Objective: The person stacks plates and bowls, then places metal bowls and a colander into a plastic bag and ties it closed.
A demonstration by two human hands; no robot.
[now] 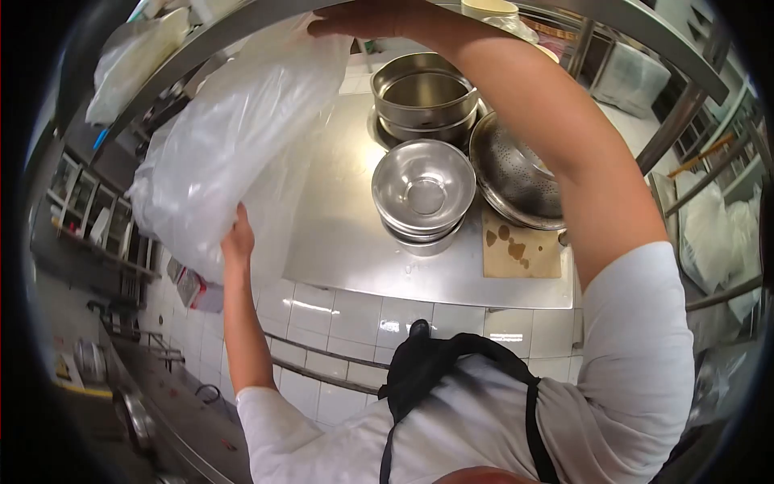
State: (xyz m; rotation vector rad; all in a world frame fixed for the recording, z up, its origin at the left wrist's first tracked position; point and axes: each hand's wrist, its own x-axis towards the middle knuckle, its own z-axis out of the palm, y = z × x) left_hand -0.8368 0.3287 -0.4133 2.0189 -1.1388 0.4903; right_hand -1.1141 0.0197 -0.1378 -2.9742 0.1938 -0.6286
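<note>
A large clear plastic bag (214, 137) hangs in loose folds at the left of the steel table, stretched between my two hands. My left hand (239, 235) is closed on its lower side, the fingers partly hidden behind the film. Up at the top edge, my right hand (367, 19) is closed at the bag's upper end, close to the steel shelf bar; some of its fingers are out of sight. Beneath my right arm lie a stack of steel bowls (425, 187), a deep steel pot (423, 93) and a perforated steel colander (508, 165).
The steel table (339, 242) carries a stained piece of cardboard (522, 248) at its front right. A steel shelf bar (205, 48) arcs across the top. Bagged items (713, 234) sit on a rack at right. A reddish-labelled container (192, 289) stands on the tiled floor at left.
</note>
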